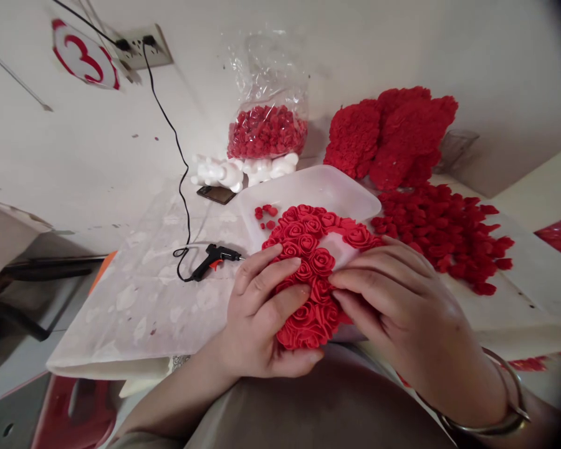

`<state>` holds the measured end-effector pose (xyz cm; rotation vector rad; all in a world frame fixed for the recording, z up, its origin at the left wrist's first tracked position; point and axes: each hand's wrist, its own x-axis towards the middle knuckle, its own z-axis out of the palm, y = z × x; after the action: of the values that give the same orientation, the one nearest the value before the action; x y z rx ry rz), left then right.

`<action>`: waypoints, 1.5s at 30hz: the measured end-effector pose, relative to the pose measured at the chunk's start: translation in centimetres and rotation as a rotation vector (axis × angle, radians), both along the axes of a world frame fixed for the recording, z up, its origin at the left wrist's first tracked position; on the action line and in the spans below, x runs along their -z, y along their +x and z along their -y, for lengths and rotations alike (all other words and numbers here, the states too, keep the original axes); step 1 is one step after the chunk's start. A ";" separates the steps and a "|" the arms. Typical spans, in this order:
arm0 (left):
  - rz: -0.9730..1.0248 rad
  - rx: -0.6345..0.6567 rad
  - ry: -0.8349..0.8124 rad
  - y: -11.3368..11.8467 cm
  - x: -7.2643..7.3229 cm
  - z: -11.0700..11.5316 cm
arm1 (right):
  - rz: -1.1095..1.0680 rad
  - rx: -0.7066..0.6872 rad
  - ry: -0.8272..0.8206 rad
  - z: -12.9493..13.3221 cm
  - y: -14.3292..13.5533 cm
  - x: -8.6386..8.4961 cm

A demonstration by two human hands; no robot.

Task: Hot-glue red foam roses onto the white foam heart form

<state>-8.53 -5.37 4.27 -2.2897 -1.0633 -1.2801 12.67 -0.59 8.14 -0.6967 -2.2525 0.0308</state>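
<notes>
A rounded form covered in red artificial roses is held close to my body, above the table's front edge. A pale patch shows between the roses near its upper right. My left hand wraps around the left and lower side, fingers spread over the petals and thumb underneath. At the right side, my right hand has thumb and fingers pinched together against the roses, on what looks like a single rose; its fingertips are partly hidden. Left of my left hand, a black hot glue gun lies on the table, nozzle pointing right.
Behind the form stands a white plastic tray with a few red bits. Loose red roses spread at right, before stacked red rose bundles. White bear-shaped forms, a phone and a bag of roses sit by the wall.
</notes>
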 end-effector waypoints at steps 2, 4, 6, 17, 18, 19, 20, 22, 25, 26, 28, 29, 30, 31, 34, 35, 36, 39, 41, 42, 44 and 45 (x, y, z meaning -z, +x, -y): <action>-0.012 -0.004 -0.002 -0.2 0.0 0.1 | -0.019 -0.035 -0.027 0.0 0.4 0.0; -0.014 0.001 0.012 -0.4 0.1 0.1 | -0.057 -0.073 -0.053 0.1 0.9 -0.2; -0.011 0.007 0.024 -0.6 0.1 0.1 | -0.099 -0.094 -0.053 0.2 1.5 -0.5; -0.029 0.029 0.014 -0.9 0.4 0.4 | 0.052 -0.032 -0.061 0.3 1.3 -1.2; -0.031 0.032 0.014 -0.9 0.5 0.4 | 0.072 -0.027 -0.060 0.3 1.1 -1.3; -0.031 0.036 0.016 -0.8 0.5 0.4 | 0.085 -0.024 -0.056 0.3 1.0 -1.4; -0.029 0.039 0.016 -0.8 0.6 0.5 | 0.092 -0.020 -0.052 0.3 0.8 -1.5; -0.023 0.049 0.016 -0.7 0.6 0.5 | 0.095 -0.014 -0.045 0.2 0.4 -1.7; -0.009 0.056 0.021 -0.5 0.5 0.5 | 0.095 -0.017 -0.031 0.1 -0.1 -1.9; -0.004 0.054 0.021 -0.4 0.4 0.5 | 0.099 -0.019 -0.023 0.1 -0.3 -2.0; -0.001 0.044 0.023 -0.3 0.3 0.4 | 0.100 -0.021 -0.004 -0.1 -0.5 -2.0; 0.001 0.040 0.022 -0.3 0.3 0.4 | 0.099 -0.019 0.003 -0.2 -0.5 -1.9; 0.002 0.036 0.023 -0.3 0.3 0.4 | 0.100 -0.018 0.005 -0.2 -0.6 -1.8; 0.004 0.032 0.024 -0.3 0.3 0.3 | 0.098 -0.014 0.005 -0.3 -0.6 -1.8; 0.008 0.030 0.033 -0.2 0.4 0.3 | 0.077 -0.028 -0.013 -0.2 -0.6 -1.6; 0.006 0.032 0.034 -0.3 0.4 0.3 | 0.049 -0.042 -0.028 -0.1 -0.4 -1.7; 0.002 0.035 0.034 -0.4 0.4 0.4 | 0.010 -0.056 -0.045 0.0 -0.2 -1.7; -0.019 0.041 0.022 -0.9 0.3 0.5 | -0.167 -0.034 -0.085 0.3 1.1 -1.7; -0.024 0.037 0.013 -1.4 0.3 0.5 | -0.315 0.024 -0.114 -0.1 2.2 -1.2; -0.019 0.031 0.013 -1.7 0.3 0.6 | -0.386 0.040 -0.134 -0.5 2.7 -0.6; 0.001 0.011 0.012 -2.3 0.4 0.6 | -0.501 -0.033 -0.186 -1.6 3.3 0.9; 0.013 0.005 0.006 -2.6 0.5 0.6 | -0.541 -0.089 -0.220 -2.3 3.3 1.8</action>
<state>-11.13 -6.01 3.78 -2.2837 -1.0574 -1.2998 15.99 1.69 6.37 -0.6117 -1.7684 0.4622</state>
